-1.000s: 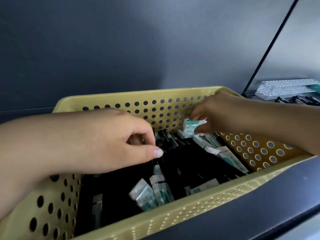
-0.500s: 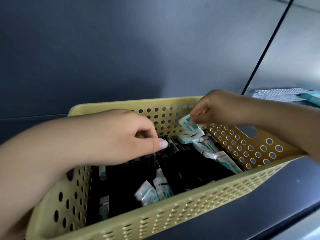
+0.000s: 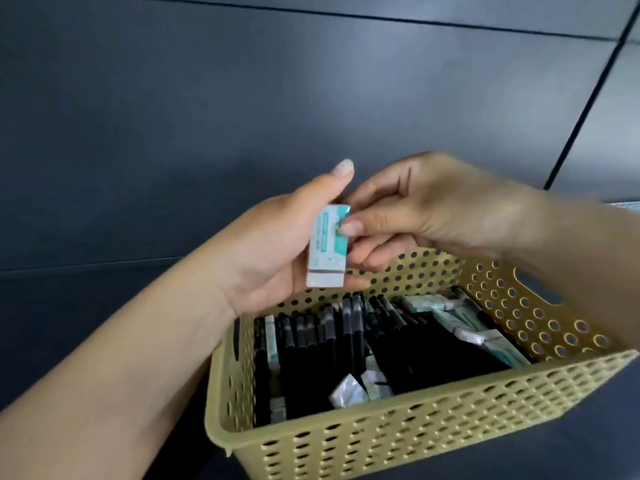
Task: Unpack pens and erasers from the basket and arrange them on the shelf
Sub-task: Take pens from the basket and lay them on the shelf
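A yellow perforated basket (image 3: 398,441) sits on the dark shelf. It holds several black pens (image 3: 349,327) and wrapped white-and-teal erasers (image 3: 460,323). Above its far rim both hands meet on one eraser (image 3: 327,247), held upright. My left hand (image 3: 277,247) cups it from behind, palm towards me, thumb up. My right hand (image 3: 426,213) pinches its upper right corner with thumb and fingers.
Dark grey wall panels (image 3: 242,116) rise right behind the basket. The dark shelf surface (image 3: 69,323) stretches to the left of the basket. A pale strip (image 3: 628,206) shows at the far right edge, behind my right forearm.
My right hand lifted the eraser out of the basket's far right corner and carried it up and left. My left hand rose from the pens, turned palm up and took hold of it.
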The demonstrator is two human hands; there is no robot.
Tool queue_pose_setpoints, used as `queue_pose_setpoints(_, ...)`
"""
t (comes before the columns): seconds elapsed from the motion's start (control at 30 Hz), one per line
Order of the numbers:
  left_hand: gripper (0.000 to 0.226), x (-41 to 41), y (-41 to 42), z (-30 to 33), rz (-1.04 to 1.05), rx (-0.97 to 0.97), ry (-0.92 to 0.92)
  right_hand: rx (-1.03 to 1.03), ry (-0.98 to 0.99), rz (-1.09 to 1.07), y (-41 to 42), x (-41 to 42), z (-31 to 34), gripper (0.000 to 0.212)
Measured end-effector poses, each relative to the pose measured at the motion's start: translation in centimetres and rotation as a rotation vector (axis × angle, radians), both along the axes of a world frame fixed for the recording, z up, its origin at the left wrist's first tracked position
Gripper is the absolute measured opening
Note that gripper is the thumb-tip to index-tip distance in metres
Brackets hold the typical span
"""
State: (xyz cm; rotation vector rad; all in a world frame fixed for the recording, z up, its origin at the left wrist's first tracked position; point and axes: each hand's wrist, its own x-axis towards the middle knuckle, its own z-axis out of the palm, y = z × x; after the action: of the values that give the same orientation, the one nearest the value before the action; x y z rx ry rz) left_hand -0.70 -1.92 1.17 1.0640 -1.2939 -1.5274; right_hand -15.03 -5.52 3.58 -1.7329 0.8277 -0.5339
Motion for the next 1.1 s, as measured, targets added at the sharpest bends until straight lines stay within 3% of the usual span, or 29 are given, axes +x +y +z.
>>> queue_pose_setpoints(0.17, 0.046, 0.1, -0.5, -0.2, 0.086, 0.055, -0.157, -0.204, 0.123, -0.056, -0.4, 0.7, -1.0, 0.004)
queue_pose_setpoints(0.3, 0.048, 0.1, -0.8, -0.4, 0.101, 0.012, -0.217, -0.32, 0.376, -0.052, -2.1, -1.9, 1.3, 0.026)
queue_pose_setpoints(0.43, 0.046, 0.2, -1.0, -0.7, 0.101, -0.009, -0.198, -0.152, 0.952, 0.058, -4.6, -4.9, 0.1, 0.042)
queue_pose_setpoints(0.57, 0.042, 0.2, -1.4, -0.9, 0.087, -0.012, -0.239, 0.088, 1.291, 0.085, -5.8, -5.9, -4.0, 0.03)
queue_pose_setpoints(0.77, 0.042, 0.1, -2.0, -1.1, 0.092, -0.033, -0.274, 0.182, 1.354, 0.039, -6.2, -6.3, -5.3, 0.037)
queue_pose_setpoints(1.0, 0.039, 0.1, -2.2, -1.3, 0.07, -0.013, -0.26, 0.218, 1.267, 0.017, -6.5, -6.8, -4.5, 0.019)
queue_pose_setpoints(1.1, 0.04, 0.0, -2.2, -1.2, 0.082, -0.002, -0.25, 0.187, 1.203, -0.026, -6.3, -7.1, -3.4, 0.02)
